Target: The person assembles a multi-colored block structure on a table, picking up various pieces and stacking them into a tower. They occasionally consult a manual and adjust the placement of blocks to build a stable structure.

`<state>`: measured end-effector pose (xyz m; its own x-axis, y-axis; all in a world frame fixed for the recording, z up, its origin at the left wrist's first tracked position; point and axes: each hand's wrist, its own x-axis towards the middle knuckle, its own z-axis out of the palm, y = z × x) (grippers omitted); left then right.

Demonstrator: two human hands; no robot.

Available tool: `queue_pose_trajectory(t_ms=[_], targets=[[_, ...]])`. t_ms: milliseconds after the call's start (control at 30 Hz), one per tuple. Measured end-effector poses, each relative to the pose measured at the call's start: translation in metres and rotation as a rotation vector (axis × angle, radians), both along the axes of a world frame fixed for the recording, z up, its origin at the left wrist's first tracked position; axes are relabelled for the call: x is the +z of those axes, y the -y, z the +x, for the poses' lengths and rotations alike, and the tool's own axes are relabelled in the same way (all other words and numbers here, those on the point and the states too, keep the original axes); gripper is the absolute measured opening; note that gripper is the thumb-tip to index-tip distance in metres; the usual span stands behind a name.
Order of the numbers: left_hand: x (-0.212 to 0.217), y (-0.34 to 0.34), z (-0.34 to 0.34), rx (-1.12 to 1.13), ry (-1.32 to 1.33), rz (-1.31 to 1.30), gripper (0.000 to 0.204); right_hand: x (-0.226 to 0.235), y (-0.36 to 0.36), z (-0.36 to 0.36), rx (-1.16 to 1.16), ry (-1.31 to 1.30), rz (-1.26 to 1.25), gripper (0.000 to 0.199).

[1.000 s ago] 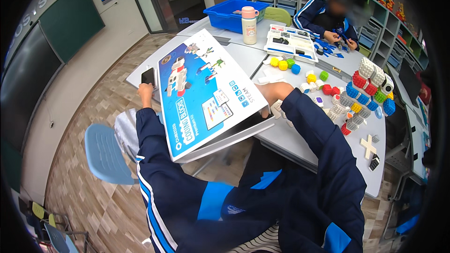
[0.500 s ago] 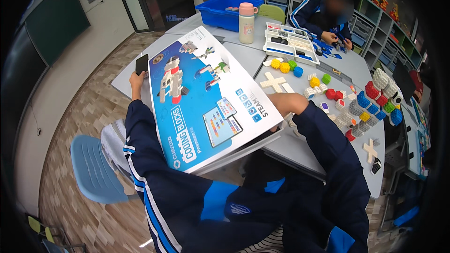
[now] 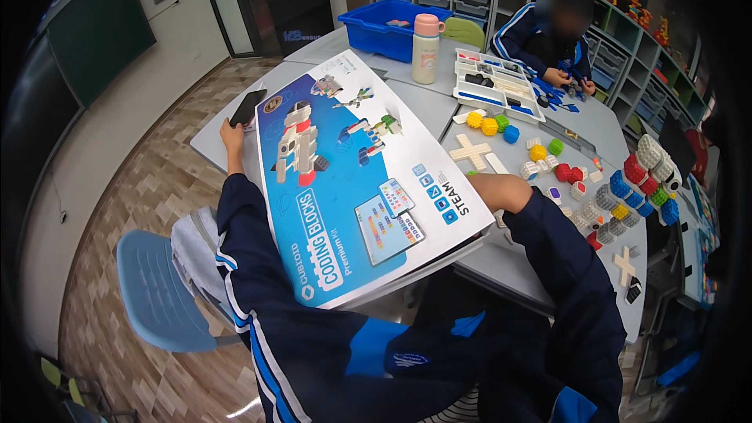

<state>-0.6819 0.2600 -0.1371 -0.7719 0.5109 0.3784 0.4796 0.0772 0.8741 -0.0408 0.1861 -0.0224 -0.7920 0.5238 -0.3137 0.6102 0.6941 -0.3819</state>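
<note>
A large cardboard box (image 3: 368,188), white and blue with pictures of block models on its lid, lies tilted in front of me, partly over the table's near edge. My left hand (image 3: 233,138) reaches along its left side and is closed on a black smartphone (image 3: 250,107), which leans at a slant beside the box's far left corner. At the box's right edge, my right hand (image 3: 495,189) curls behind the side and holds it; the fingertips are hidden there.
On the table (image 3: 439,98) stand a blue bin (image 3: 380,35), a pink-capped bottle (image 3: 426,51) and a sorting tray (image 3: 497,82). Colourful cube blocks (image 3: 564,172) and a cream cross-shaped piece (image 3: 471,152) lie at right. Another person (image 3: 548,31) handles small parts. A blue chair (image 3: 160,290) stands left.
The smartphone has turned from nearly upright to a slant at my left hand. My view has shifted a little, so the box and table appear lower and further right.
</note>
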Motion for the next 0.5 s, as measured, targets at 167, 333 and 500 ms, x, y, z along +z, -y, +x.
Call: queue_pose_trajectory(t_ms=[167, 333, 500], targets=[[0.005, 0.019, 0.027, 0.327, -0.153, 0.015, 0.061, 0.004, -0.008, -0.008, -0.058, 0.138, 0.032, 0.073], [0.073, 0.039, 0.055, 0.268, -0.235, 0.158, 0.042, -0.004, -0.027, -0.011, 0.197, -0.004, -0.077, 0.101], [0.147, 0.099, 0.153, -0.237, -0.139, 0.414, 0.037, -0.003, -0.028, -0.013, 0.266, -0.061, -0.093, 0.109]])
